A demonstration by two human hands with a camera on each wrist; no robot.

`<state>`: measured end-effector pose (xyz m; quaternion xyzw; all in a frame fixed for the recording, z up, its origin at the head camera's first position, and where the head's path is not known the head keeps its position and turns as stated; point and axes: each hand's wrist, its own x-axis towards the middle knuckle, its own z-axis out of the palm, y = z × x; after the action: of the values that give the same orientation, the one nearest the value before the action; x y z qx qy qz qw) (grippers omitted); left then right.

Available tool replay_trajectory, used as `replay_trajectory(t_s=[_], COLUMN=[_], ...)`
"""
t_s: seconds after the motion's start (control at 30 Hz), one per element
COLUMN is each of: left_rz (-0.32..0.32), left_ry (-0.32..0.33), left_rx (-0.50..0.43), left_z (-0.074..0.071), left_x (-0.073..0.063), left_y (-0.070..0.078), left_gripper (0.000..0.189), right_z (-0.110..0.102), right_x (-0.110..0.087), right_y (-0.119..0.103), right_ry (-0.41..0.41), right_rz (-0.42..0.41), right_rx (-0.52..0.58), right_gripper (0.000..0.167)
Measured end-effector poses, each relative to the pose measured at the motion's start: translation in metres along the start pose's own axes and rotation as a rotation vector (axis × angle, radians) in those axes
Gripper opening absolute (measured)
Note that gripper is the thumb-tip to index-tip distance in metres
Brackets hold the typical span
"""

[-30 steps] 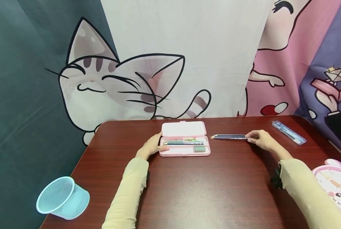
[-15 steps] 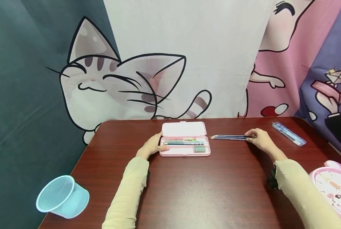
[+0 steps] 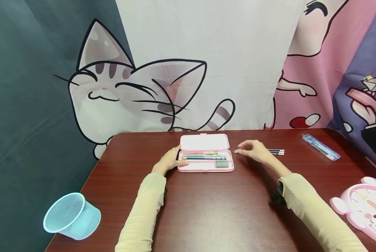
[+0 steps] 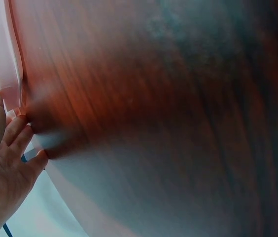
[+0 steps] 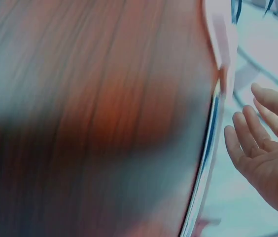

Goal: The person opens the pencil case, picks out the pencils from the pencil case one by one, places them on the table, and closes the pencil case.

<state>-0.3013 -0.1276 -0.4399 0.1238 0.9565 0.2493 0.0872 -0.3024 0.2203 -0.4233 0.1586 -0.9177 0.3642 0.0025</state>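
Note:
A pink pencil case (image 3: 205, 170) lies on the table with its lid raised toward the back. Inside it are several pencils (image 3: 206, 158) and a green block (image 3: 221, 164) like an eraser. My left hand (image 3: 166, 161) grips the left end of the case, thumb over the front part; the left wrist view shows its fingers (image 4: 18, 133) at the case's end. Right of the case lie several dark blue pencils (image 3: 277, 152), partly hidden by my right hand (image 3: 257, 151). That hand (image 5: 267, 148) hovers over them, its fingers apart and holding nothing in the right wrist view.
A light blue mesh pen holder (image 3: 77, 218) lies on its side at the left table edge. A flat blue clear pack (image 3: 321, 147) lies at the back right. A pink animal-shaped clock (image 3: 351, 210) sits at the front right. Printed curtains (image 3: 244, 52) hang behind the table.
My right hand has let go of the blunt ends of the blue pencils and moved left toward their tips. The pencils stay in place. My left hand keeps its grip on the pencil case.

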Motion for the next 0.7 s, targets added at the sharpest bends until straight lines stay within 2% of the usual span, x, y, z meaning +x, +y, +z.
replay_trajectory(t_s=[0.13, 0.23, 0.37, 0.5, 0.7], left_rz=[-0.011, -0.013, -0.008, -0.012, -0.017], left_ry=[-0.006, 0.0, 0.008, 0.005, 0.013], left_rx=[0.017, 0.01, -0.013, -0.022, 0.006], left_z=[0.0, 0.0, 0.0, 0.001, 0.001], left_x=[0.001, 0.0, 0.0, 0.0, 0.0], left_y=[0.002, 0.003, 0.003, 0.002, 0.002], left_gripper=[0.088, 0.087, 0.087, 0.088, 0.088], right_z=[0.016, 0.027, 0.038, 0.043, 0.043], right_x=[0.006, 0.007, 0.007, 0.009, 0.01], right_y=[-0.017, -0.025, -0.03, -0.031, -0.034], right_ry=[-0.071, -0.111, -0.133, -0.149, -0.161], right_rz=[-0.078, -0.154, -0.19, -0.215, -0.314], right_rx=[0.022, -0.005, -0.043, -0.081, -0.17], right_gripper=[0.024, 0.022, 0.022, 0.018, 0.012])
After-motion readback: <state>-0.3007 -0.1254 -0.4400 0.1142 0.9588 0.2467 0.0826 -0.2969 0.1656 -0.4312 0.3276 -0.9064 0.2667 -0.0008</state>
